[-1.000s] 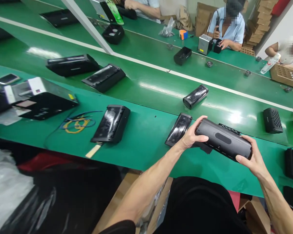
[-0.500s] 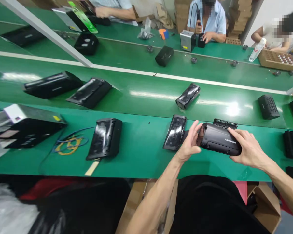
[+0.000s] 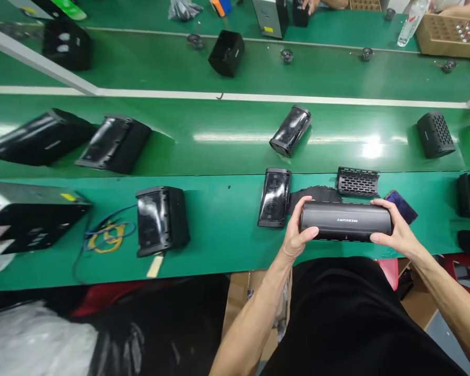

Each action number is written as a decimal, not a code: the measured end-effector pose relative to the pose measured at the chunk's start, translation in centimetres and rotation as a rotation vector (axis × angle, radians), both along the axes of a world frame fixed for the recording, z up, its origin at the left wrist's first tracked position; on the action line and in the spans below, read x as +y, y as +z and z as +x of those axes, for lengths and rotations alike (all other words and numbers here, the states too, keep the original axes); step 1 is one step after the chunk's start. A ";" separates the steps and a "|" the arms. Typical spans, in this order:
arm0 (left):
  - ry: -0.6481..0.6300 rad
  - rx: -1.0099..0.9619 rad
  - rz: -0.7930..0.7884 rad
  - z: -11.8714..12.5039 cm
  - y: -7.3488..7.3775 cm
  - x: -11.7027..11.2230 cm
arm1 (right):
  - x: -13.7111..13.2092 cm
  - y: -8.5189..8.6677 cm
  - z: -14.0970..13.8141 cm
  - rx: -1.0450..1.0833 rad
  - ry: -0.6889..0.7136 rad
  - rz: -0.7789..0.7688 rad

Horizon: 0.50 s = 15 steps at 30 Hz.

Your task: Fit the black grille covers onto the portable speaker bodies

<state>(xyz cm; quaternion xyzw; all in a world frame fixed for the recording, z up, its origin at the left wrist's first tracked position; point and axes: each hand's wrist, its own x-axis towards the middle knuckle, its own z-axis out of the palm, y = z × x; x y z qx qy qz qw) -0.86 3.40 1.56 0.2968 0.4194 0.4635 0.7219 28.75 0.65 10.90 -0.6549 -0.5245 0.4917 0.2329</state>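
Note:
I hold a long black speaker (image 3: 345,221) level over the near edge of the green bench (image 3: 227,245), its printed lettering facing up. My left hand (image 3: 297,234) grips its left end and my right hand (image 3: 394,232) grips its right end. Just left of my left hand lies a film-wrapped black speaker (image 3: 274,197). Behind the held speaker lie a black perforated grille (image 3: 357,181), a dark flat piece (image 3: 313,194) and a phone (image 3: 401,206), partly hidden by my right hand.
More black speakers lie about: one (image 3: 161,219) beside coiled blue and yellow wires (image 3: 102,237), one (image 3: 290,130) on the shiny conveyor belt (image 3: 219,136), others at left and right. A black box (image 3: 31,219) sits far left. A cardboard tray (image 3: 450,35) stands at back right.
The speaker has turned in my hands from tilted to level, lettering now up, and come closer to the bench edge. The view has tipped downward, so the workers across are nearly out of frame.

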 end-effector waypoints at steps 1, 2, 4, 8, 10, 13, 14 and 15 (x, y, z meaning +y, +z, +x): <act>0.001 0.010 -0.002 0.1 0.0 0.0 | -0.2 0.0 -0.3 -0.001 -0.029 -0.005; -0.001 0.019 -0.007 0.3 -0.1 0.0 | -0.2 0.0 -0.5 -0.001 -0.057 -0.008; -0.018 0.033 -0.043 0.5 -0.5 0.0 | -0.2 -0.2 -0.7 0.019 -0.109 -0.029; -0.141 0.052 -0.195 0.1 -1.6 -0.2 | -0.4 -1.2 -0.2 0.143 -0.176 -0.236; -0.197 0.076 -0.234 -0.2 -2.0 -0.5 | -1.0 -1.6 0.0 0.196 -0.172 -0.335; -0.161 0.128 -0.245 0.0 -2.4 -1.2 | -2.1 -2.3 0.0 0.214 -0.199 -0.375; -0.138 0.142 -0.263 0.3 -2.6 -1.4 | -2.5 -2.6 0.0 0.226 -0.230 -0.383; -0.122 0.157 -0.294 0.7 -2.8 -1.5 | -2.7 -3.1 -0.1 0.245 -0.272 -0.403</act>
